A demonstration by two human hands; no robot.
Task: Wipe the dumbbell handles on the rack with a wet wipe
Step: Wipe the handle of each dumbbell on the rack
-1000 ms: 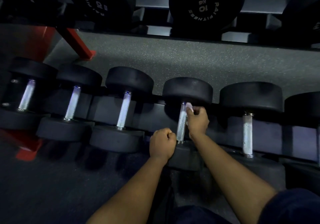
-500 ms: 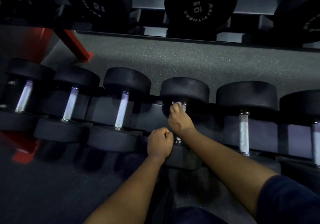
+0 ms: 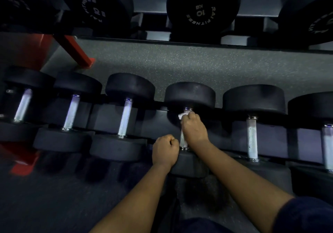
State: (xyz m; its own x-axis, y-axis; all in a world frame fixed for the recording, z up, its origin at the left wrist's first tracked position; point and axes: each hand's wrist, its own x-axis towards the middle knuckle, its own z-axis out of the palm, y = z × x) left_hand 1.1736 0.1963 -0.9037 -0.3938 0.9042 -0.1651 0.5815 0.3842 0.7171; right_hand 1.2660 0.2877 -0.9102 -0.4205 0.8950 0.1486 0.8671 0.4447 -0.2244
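Since the earlier frame the right hand (image 3: 193,130) is shifted a little to the right, so more of the shiny handle (image 3: 183,141) is seen next to it. A bit of the white wet wipe (image 3: 182,115) is seen poking out above the knuckles. The far part of the handle is gripped by the curled fingers of this hand, with the wipe held against the metal. The rest of the wipe is hidden under the hand and is perhaps wrapped round the bar. The left hand (image 3: 165,150) is curled into a fist and is rested on the near black end of the same dumbbell (image 3: 190,94). This dumbbell is laid on the low rack (image 3: 106,114), fourth from the left in a row. Bigger dumbbells (image 3: 201,7) marked 10 KG are kept on the shelf above
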